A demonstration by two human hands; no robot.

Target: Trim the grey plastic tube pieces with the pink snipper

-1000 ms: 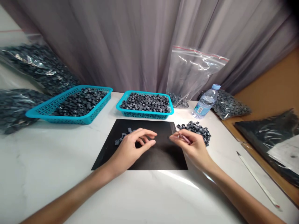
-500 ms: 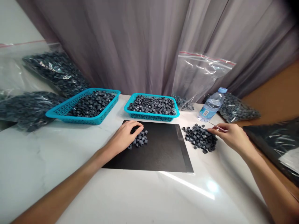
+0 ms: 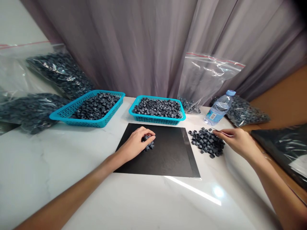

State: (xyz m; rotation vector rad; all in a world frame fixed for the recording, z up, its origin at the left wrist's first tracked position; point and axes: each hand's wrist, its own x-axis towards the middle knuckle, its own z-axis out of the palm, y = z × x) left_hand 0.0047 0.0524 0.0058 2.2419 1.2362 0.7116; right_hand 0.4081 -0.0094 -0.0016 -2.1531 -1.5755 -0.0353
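My left hand [image 3: 139, 143] curls over a small group of grey plastic rings [image 3: 150, 146] on the black mat [image 3: 170, 153]. Its thumb and fingers close round some of them, and the palm hides part of the group. Off the mat's right side, my right hand [image 3: 236, 139] pinches a thin stick-like tool [image 3: 217, 130], whose tip reaches the back of a loose pile of the same rings [image 3: 207, 142]. Most of the tool is hidden by the fingers, so its exact kind cannot be made out.
Two blue baskets [image 3: 157, 120] [image 3: 82, 123] full of rings stand behind the mat. A water bottle [image 3: 219, 108] and a clear zip bag [image 3: 203, 76] are at the back right. More bags of rings [image 3: 38, 111] lie left. A black plastic bag [image 3: 278, 143] is at right.
My left hand has moved right over the mat, and the rings under it have shifted right and drawn closer together. My right hand stays by the loose pile, its tool tip slightly lower.
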